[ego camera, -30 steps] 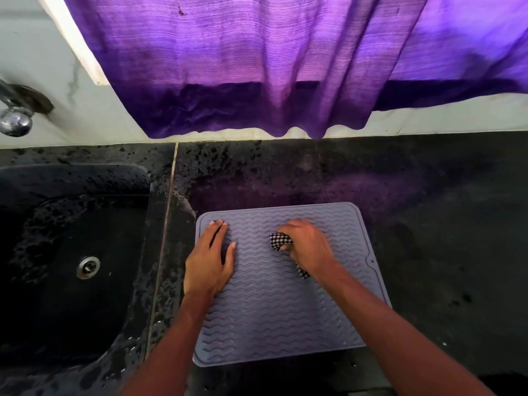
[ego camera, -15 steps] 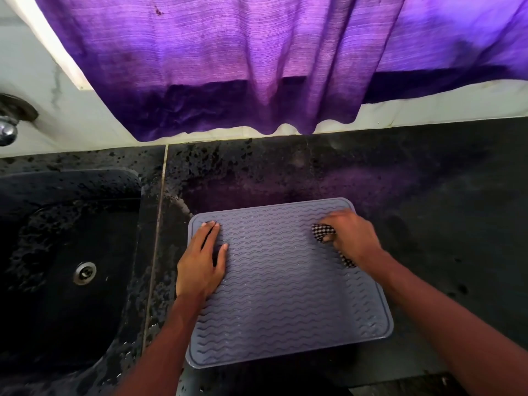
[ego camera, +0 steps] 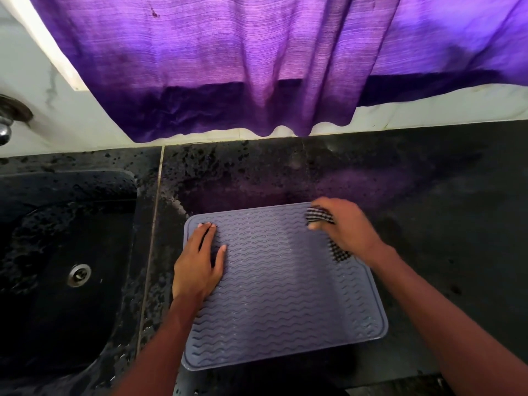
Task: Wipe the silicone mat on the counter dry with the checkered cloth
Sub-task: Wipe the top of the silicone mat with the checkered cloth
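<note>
Toward the lower centre of the frame, the silicone mat lies flat on the dark bench, wavy ridges up, just right of the sink. The left grip, a bare hand, rests flat on the mat's left side. Its fingers are straight and point to the top of the frame, and it holds nothing. The right grip is at the mat's upper right corner, fingers curled round the bunched checkered cloth. A tail of the cloth trails out under the wrist and lies on the mat.

This looks like the right-hand end of a wiping stroke near the mat's top edge. Small bright specks in the grooves lower down may be water, so the lower half probably remains to be dried.

To do the step well:
- Press the wad hard enough that the fabric reaches down between the ridges.
- Run each pass along the waves, side to side across the frame, not against them.
- Overlap the passes, working down toward the bottom edge.
- Trace the inside of the raised rim, where water is likely to collect.
- Bear down with the flat hand, since the bench beside the sink looks wet and the mat could slide.
- Move that hand onto a dried patch later, so the area beneath it gets wiped too.
</note>
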Demonstrator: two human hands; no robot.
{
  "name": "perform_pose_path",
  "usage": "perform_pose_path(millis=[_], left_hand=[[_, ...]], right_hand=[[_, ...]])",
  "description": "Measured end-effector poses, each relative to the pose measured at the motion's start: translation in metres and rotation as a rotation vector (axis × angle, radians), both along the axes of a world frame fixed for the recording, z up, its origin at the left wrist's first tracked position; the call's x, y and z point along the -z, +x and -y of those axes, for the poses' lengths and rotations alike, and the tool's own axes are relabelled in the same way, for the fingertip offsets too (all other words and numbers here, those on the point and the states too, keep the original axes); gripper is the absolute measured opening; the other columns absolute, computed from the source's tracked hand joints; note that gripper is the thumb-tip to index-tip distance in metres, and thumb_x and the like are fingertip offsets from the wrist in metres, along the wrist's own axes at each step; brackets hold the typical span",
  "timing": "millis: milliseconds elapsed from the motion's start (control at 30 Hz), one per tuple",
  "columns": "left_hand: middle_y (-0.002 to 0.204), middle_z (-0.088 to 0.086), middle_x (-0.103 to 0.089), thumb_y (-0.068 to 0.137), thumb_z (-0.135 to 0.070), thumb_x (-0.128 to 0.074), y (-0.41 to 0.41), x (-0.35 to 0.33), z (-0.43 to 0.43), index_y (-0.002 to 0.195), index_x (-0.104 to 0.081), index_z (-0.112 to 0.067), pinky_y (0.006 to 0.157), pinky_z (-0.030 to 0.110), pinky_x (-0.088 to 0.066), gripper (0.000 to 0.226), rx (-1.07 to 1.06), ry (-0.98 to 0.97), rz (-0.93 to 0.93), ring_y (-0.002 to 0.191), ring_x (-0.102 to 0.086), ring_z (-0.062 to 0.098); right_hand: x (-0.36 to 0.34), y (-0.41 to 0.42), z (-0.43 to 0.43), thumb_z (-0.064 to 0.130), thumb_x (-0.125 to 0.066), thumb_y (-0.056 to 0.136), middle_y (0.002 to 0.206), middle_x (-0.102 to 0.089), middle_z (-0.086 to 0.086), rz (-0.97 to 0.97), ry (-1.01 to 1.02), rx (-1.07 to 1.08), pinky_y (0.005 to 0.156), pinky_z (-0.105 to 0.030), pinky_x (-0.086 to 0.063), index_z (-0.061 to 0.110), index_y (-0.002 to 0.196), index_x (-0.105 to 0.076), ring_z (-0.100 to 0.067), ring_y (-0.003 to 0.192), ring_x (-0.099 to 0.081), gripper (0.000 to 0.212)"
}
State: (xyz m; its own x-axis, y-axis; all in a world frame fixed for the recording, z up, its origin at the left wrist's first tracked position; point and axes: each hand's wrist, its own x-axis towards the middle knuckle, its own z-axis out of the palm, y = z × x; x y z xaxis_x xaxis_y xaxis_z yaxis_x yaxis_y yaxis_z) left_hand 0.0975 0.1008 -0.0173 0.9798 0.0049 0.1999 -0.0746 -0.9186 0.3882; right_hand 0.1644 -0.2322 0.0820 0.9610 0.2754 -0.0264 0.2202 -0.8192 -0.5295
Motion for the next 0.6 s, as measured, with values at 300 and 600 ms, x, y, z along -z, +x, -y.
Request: perform_pose_path(millis=[300,600], left_hand=[[0.163,-0.006,-0.033,0.100,-0.047,-0.044,0.000,-0.003,-0.003,0.152,-0.045,-0.021,0.093,0.037,-0.055,0.059,0.043,-0.012,-0.008,0.144,-0.040,0.013],[0.162,-0.005,-0.034,0.101,-0.048,-0.042,0.001,0.001,-0.005,0.152,-0.045,-0.019,0.097,0.040,-0.056,0.059,0.066,-0.032,0.028,0.146,-0.039,0.013]], right_hand=[[0.041,-0.009,-0.077,0.010,-0.073,0.073,0.113,-0.063,0.004,0.063,-0.212,-0.156,0.085,-0.037,-0.050,0.023,0.117,-0.063,-0.022,0.109,-0.052,0.047],[0.028,-0.007,0.000,0.013,-0.072,0.074,0.117,-0.065,0.011,0.015,-0.307,0.021,0.086,-0.039,-0.054,0.032,0.115,-0.066,-0.019,0.115,-0.053,0.045]])
